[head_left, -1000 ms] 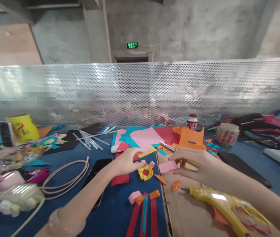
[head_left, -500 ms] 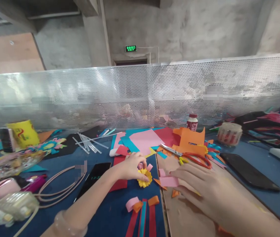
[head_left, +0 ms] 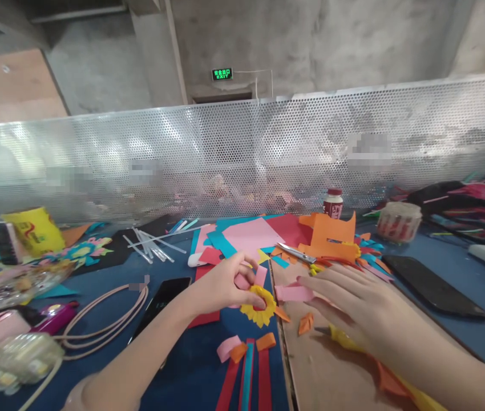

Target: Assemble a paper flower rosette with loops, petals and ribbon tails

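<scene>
Currently, a yellow paper flower (head_left: pixel 259 315), well in from the counter's (head_left: pixel 199 368) far edge, is pinched between the left hand's (head_left: pixel 229 285) thumb and curled fingers; the right hand (head_left: pixel 358 297), fingers loosely extended, grips a pink strip (head_left: pixel 292 293). Near that edge, a bottle's (head_left: pixel 332 206) label is too small to read. Brown board (head_left: pixel 323 371) adjoins the blue surface; beyond perforated metal (head_left: pixel 225 140), a concrete wall (head_left: pixel 345 45) bears a green "EXIT" sign (head_left: pixel 222 74).

Beyond the perforated metal screen (head_left: pixel 306 154), I see an exit sign (head_left: pixel 222 74) (lit green) on the concrete wall (head_left: pixel 354 45); on my side of the screen stand a red-capped bottle (head_left: pixel 332 205) and a yellow container (head_left: pixel 36 231).
</scene>
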Motion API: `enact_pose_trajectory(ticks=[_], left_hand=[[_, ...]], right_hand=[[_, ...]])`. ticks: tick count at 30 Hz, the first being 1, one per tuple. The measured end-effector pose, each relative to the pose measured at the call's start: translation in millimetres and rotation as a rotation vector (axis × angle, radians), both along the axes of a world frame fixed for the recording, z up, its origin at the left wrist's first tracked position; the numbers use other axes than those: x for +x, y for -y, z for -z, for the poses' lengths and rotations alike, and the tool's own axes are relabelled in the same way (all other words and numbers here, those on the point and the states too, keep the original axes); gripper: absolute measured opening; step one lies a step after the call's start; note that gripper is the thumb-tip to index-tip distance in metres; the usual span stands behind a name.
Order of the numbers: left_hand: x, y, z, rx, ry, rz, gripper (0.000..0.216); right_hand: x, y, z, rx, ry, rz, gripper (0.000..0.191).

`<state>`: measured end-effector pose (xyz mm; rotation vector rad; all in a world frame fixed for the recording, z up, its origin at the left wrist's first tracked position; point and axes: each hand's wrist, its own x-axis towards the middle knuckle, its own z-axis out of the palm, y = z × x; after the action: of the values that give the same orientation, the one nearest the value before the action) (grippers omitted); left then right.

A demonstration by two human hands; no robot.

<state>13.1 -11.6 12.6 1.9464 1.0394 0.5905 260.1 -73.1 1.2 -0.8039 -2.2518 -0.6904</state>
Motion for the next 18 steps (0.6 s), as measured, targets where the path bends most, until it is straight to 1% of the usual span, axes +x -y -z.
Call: enact_pose_trajectory(ticks=[4,8,12,18], left_hand=[[4,13,-0.2,0.025,0.026,0.048,0.050],[7,21,-1.2,0.063,0.011,0.068,0.052],[10,25,-1.7,0.073,0.007,0.093,0.053],[10,26,-1.8,0.096,-0.030,0.102,0.051]], right_hand=[[2,-4,4.3,-0.017,0.046,-0.003,0.024],[1,-5,5.9,-0.050,0.074,-0.017,0.024],[-2,-3,7.7,-0.056,0.083,-0.029,0.025],[-2,-1,11.3,-0.121,0.088,-0.055,0.024]])
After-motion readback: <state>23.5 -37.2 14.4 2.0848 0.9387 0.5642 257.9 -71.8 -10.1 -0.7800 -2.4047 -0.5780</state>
